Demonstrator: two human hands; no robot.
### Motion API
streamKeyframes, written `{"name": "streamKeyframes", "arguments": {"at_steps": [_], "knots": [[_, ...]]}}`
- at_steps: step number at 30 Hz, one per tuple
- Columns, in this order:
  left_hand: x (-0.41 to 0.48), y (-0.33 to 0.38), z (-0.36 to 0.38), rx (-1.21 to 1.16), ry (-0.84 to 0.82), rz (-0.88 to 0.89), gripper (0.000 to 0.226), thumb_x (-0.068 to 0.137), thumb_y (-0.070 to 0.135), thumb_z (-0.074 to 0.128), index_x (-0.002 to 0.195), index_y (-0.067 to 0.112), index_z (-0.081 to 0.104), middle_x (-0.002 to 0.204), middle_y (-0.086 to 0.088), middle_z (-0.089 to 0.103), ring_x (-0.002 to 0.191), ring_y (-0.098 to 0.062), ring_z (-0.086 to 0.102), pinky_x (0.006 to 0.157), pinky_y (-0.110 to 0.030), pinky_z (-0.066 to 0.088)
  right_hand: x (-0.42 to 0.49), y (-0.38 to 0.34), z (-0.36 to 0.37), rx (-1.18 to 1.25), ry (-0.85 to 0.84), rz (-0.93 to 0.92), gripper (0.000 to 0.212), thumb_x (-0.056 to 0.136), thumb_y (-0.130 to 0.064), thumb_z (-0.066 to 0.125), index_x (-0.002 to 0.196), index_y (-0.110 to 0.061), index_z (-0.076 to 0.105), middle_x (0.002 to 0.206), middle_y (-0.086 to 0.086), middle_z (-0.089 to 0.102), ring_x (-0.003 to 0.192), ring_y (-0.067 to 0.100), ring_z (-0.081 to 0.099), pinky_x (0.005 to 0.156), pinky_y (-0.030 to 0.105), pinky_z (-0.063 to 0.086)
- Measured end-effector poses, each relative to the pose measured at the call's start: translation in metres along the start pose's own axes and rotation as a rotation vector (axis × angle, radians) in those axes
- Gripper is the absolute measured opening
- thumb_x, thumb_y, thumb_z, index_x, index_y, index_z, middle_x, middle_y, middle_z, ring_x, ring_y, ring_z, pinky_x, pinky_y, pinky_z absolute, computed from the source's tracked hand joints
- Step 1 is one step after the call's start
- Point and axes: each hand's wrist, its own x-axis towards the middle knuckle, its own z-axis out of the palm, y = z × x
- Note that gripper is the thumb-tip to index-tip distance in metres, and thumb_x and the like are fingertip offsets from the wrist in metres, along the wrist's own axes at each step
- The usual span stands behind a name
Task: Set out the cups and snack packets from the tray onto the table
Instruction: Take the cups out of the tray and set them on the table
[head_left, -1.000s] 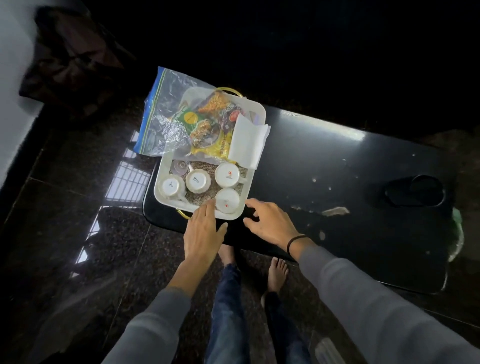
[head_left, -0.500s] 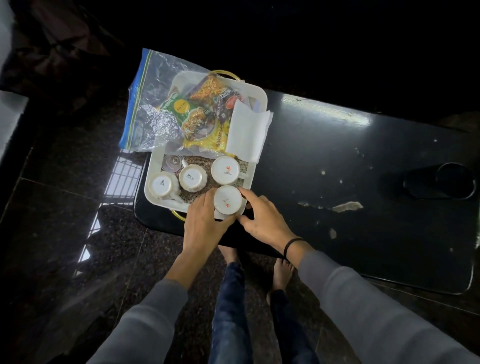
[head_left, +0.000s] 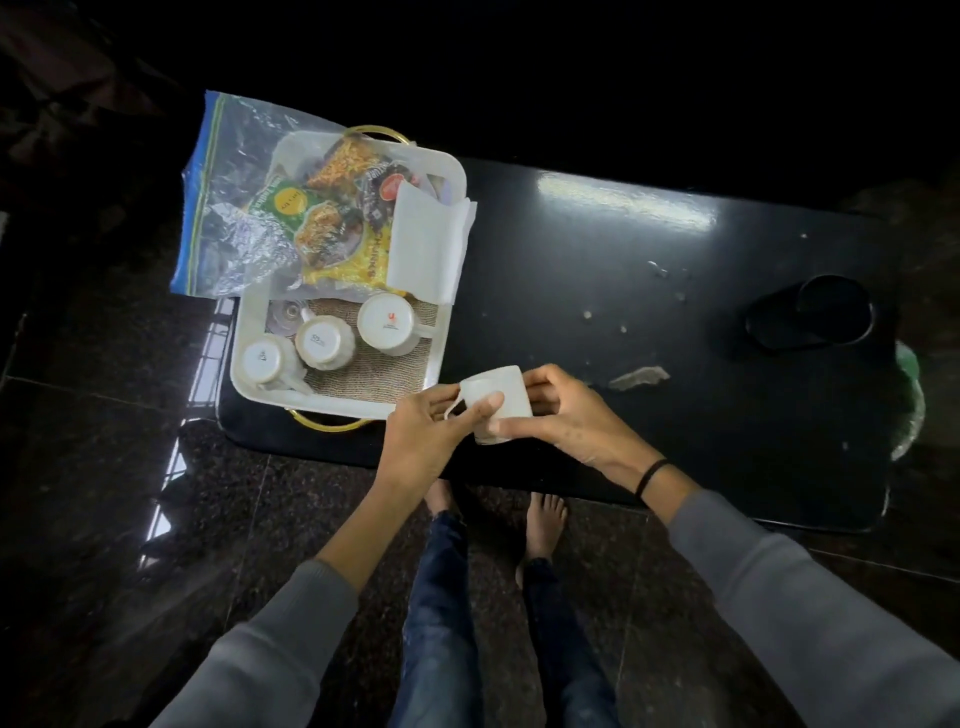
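Note:
A white tray (head_left: 249, 387) with gold handles rests on the left end of the black table (head_left: 623, 270). Three white cups stand upside down in its near half: a large one (head_left: 387, 325), a middle one (head_left: 323, 343) and a left one (head_left: 266, 359). Yellow and green snack packets (head_left: 332, 228) fill its far half, with a white napkin (head_left: 426, 244) beside them. A fourth white cup (head_left: 501, 397) is tilted in the air just right of the tray's near corner. My left hand (head_left: 426, 441) grips its handle side and my right hand (head_left: 566, 415) holds its body.
A clear zip bag (head_left: 234, 171) hangs off the tray's left side. A dark round object (head_left: 815, 317) lies at the table's right end. Pale scraps and specks (head_left: 639, 376) dot the tabletop. My bare feet (head_left: 543, 519) stand on the dark glossy floor under the table's near edge.
Both hands closed around the nearest cup in the tray, lifted it out and carried it right, past the tray's near corner. The cup has tipped from upside down onto its side.

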Motion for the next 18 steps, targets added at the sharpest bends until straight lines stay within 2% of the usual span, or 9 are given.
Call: {"name": "streamKeyframes", "arguments": {"at_steps": [2,4,7,9,11,13,16,18], "knots": [[0.004,-0.007,0.013,-0.124,-0.012,-0.103,0.036,0.08,0.035,0.083,0.11,0.015,0.078,0.094,0.002,0.081,0.088,-0.008,0.076,0.073,-0.021,0.061,-0.002,0.015,-0.006,0.078,0.053,0.09,0.077,0.055,-0.065,0.085,0.116,-0.026,0.062,0.113,-0.005,0.074,0.097,0.008,0.075,0.091,0.035,0.061],[0.009,-0.013,0.024,-0.162,-0.022,-0.185,0.033,0.086,0.026,0.08,0.113,0.006,0.075,0.098,-0.006,0.08,0.087,-0.012,0.077,0.071,-0.021,0.062,-0.003,0.028,-0.009,0.153,0.094,0.199,0.074,0.057,-0.069,0.083,0.11,-0.02,0.067,0.112,0.001,0.075,0.093,0.013,0.077,0.09,0.041,0.062],[0.015,-0.02,0.036,-0.192,-0.004,-0.269,0.019,0.09,0.015,0.076,0.107,0.004,0.076,0.096,-0.009,0.079,0.079,-0.01,0.078,0.069,-0.021,0.062,-0.001,0.04,-0.009,0.264,0.101,0.314,0.062,0.064,-0.063,0.082,0.098,-0.012,0.074,0.109,0.015,0.077,0.1,0.028,0.076,0.092,0.047,0.061],[0.02,-0.024,0.041,-0.173,-0.002,-0.292,0.008,0.092,0.012,0.073,0.098,0.009,0.077,0.097,-0.009,0.079,0.08,-0.011,0.077,0.073,-0.025,0.063,-0.001,0.042,-0.007,0.319,0.101,0.366,0.062,0.065,-0.06,0.082,0.102,-0.011,0.075,0.111,0.019,0.076,0.102,0.032,0.075,0.092,0.048,0.061],[0.024,-0.026,0.043,-0.147,-0.014,-0.298,0.008,0.093,0.012,0.07,0.09,0.015,0.077,0.098,-0.009,0.078,0.085,-0.015,0.078,0.077,-0.029,0.063,0.0,0.044,-0.006,0.362,0.112,0.409,0.066,0.067,-0.058,0.082,0.109,-0.009,0.073,0.114,0.02,0.074,0.099,0.032,0.076,0.091,0.048,0.061],[0.028,-0.028,0.044,-0.126,-0.029,-0.299,0.011,0.094,0.013,0.069,0.086,0.017,0.076,0.098,-0.009,0.079,0.088,-0.018,0.078,0.079,-0.031,0.064,0.002,0.044,-0.006,0.404,0.116,0.436,0.061,0.075,-0.054,0.08,0.113,-0.008,0.07,0.115,0.021,0.073,0.089,0.028,0.076,0.085,0.04,0.064],[0.033,-0.029,0.045,-0.092,-0.044,-0.299,0.012,0.095,0.014,0.068,0.088,0.017,0.076,0.098,-0.01,0.079,0.089,-0.02,0.078,0.08,-0.032,0.064,0.004,0.041,-0.004,0.443,0.133,0.469,0.059,0.082,-0.05,0.077,0.118,-0.005,0.067,0.11,0.02,0.071,0.08,0.025,0.071,0.064,0.029,0.061],[0.036,-0.03,0.046,-0.099,-0.045,-0.308,0.009,0.095,0.014,0.068,0.092,0.013,0.076,0.098,-0.011,0.079,0.088,-0.019,0.078,0.078,-0.031,0.064,0.006,0.039,-0.002,0.451,0.144,0.497,0.06,0.082,-0.051,0.076,0.12,-0.005,0.065,0.112,0.02,0.071,0.08,0.026,0.071,0.064,0.031,0.062]]}}
